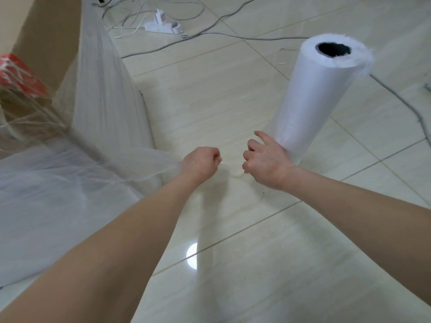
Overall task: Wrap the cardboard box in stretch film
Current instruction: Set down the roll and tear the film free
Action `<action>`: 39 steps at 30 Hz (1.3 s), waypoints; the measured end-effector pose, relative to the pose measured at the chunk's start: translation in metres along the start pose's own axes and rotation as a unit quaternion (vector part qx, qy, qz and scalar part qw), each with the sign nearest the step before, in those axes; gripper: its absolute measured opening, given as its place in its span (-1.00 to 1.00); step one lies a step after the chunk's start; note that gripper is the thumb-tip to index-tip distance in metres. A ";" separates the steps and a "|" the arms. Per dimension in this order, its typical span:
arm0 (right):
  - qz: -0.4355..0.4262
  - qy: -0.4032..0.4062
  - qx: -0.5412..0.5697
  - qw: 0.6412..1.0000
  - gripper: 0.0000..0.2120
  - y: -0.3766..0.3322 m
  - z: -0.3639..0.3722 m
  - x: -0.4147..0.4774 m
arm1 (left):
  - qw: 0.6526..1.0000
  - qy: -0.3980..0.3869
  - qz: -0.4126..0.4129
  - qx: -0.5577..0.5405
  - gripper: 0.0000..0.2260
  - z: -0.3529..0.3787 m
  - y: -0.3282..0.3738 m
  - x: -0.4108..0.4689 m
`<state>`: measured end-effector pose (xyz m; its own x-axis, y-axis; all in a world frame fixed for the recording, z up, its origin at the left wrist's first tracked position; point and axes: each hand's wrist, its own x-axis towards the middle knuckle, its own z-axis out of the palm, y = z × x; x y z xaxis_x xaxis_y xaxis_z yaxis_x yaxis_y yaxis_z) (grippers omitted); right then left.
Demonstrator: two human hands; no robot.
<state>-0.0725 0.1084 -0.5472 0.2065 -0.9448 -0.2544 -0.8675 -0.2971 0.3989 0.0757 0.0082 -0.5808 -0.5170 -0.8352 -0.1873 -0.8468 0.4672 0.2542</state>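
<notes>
**Two hands stretch a thin strand of film beside the wrapped box**

Two bare forearms reach forward over the floor; the left hand (201, 163) is a closed fist gripping gathered stretch film (100, 94) that fans out from the fist to the cardboard box (44, 29); the right hand (265, 159) has its fingers curled on the other end of a thin twisted strand (231, 164) running between the two hands, its index finger sticking out.

The box stands at the left edge, its near corner and sides covered in cloudy film; a red item (21, 73) shows through the film at the box's top, though whether it lies in or on the box cannot be told; more film spreads loosely over the floor at the box's foot.

The roll (312, 94) of film stands upright on its end just behind the right hand, its dark hollow core facing up.

The floor (256, 264) is glossy pale tile with thin joints; a round light reflection (192, 256) shines between the forearms; farther back lie grey and white cables (210, 31) and a white power strip (163, 25).
</notes>
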 end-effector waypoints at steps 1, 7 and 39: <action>-0.002 0.003 -0.003 1.000 -0.73 0.000 0.001 0.000 | 1.000 -0.003 -0.011 -0.015 -0.82 0.000 -0.002 0.001; 0.032 -0.051 0.027 0.998 -0.70 -0.004 -0.002 0.003 | 0.973 -0.042 -0.016 -0.226 -0.83 0.003 0.005 -0.002; 0.055 -0.061 0.038 0.996 -0.73 -0.007 0.004 0.016 | 0.998 0.012 0.057 -0.004 -0.84 0.008 0.016 -0.004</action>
<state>-0.0648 0.0955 -0.5577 0.0559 -0.9458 -0.3201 -0.9149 -0.1768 0.3628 0.0635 0.0210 -0.5837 -0.6069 -0.7833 -0.1346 -0.7816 0.5575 0.2797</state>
